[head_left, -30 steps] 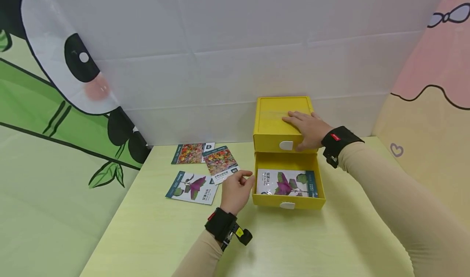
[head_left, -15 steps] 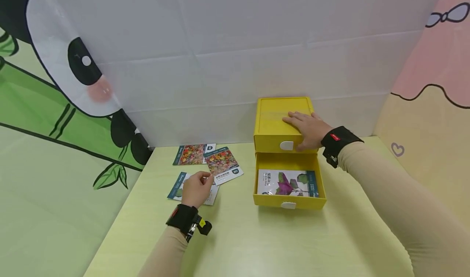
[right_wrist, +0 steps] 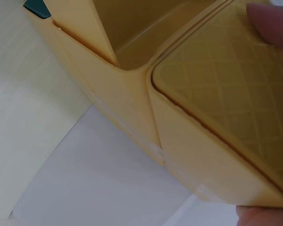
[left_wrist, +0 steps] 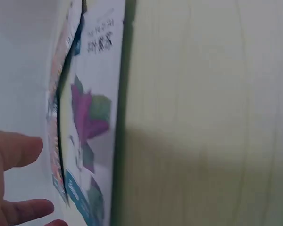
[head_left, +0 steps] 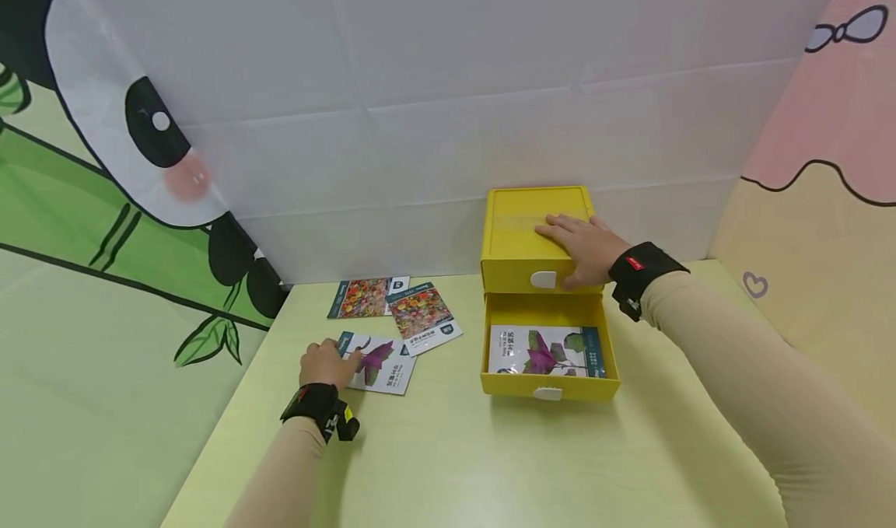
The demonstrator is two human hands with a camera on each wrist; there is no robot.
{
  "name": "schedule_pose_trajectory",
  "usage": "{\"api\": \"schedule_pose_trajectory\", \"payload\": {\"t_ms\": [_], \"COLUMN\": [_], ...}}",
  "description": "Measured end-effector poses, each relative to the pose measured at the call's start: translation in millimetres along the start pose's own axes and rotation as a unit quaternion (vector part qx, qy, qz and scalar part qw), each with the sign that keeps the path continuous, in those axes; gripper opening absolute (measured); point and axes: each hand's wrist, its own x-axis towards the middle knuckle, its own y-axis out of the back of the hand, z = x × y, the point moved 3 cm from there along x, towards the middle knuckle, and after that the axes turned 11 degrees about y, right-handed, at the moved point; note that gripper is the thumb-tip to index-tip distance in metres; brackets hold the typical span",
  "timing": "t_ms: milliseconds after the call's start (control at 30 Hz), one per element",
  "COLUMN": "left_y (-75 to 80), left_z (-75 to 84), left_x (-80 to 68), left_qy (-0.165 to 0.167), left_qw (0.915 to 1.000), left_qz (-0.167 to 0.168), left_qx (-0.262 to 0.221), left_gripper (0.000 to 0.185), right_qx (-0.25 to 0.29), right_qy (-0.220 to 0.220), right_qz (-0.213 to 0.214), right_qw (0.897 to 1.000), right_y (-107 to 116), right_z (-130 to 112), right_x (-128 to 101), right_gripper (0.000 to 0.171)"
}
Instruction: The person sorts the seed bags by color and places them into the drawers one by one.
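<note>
A small yellow two-drawer box (head_left: 535, 225) stands against the white back wall. My right hand (head_left: 584, 246) lies flat on its lid, fingers straight; the right wrist view shows a fingertip (right_wrist: 271, 23) on the patterned lid (right_wrist: 226, 94). The lower drawer (head_left: 549, 386) is pulled out and holds a seed packet (head_left: 546, 351) with a purple leaf. A second purple-leaf packet (head_left: 381, 363) lies flat on the table. My left hand (head_left: 325, 363) touches its left edge. In the left wrist view the fingers (left_wrist: 14, 148) are spread beside that packet (left_wrist: 92, 122), not around it.
Two flower-print packets (head_left: 364, 296) (head_left: 422, 316) lie overlapping behind the left hand. The upper drawer is closed, with a white handle (head_left: 543, 279). Printed cloth walls stand on the left, back and right. The pale green table (head_left: 490, 466) stretches toward me.
My left hand has moved left, from beside the open drawer to the purple-leaf packet on the table. The right hand has stayed on the box lid.
</note>
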Motion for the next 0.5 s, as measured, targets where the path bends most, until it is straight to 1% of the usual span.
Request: {"api": "schedule_pose_trajectory", "payload": {"t_ms": [133, 233, 367, 500], "left_y": [-11.8, -17.0, -20.6, -21.6], "left_z": [-10.9, -12.9, -10.3, -6.6], "left_x": [11.0, 13.1, 11.3, 8.6], "left_qy": [0.023, 0.038, 0.042, 0.037], "left_qw": [0.9987, 0.9972, 0.9959, 0.9958], "left_qz": [-0.026, -0.037, -0.032, -0.027], "left_qx": [0.037, 0.053, 0.074, 0.080], "left_gripper": [0.072, 0.080, 0.088, 0.087], "right_qx": [0.000, 0.000, 0.003, 0.006], "right_qy": [-0.001, -0.001, -0.001, -0.004], "right_qz": [0.002, 0.003, 0.002, 0.001], "right_qw": [1.000, 1.000, 1.000, 1.000], "right_y": [-0.4, -1.0, -1.8, -1.9], "right_z": [0.4, 0.4, 0.6, 1.4], "right_x": [0.7, 1.8, 2.7, 2.3], "right_gripper": [0.098, 0.098, 0.098, 0.098]}}
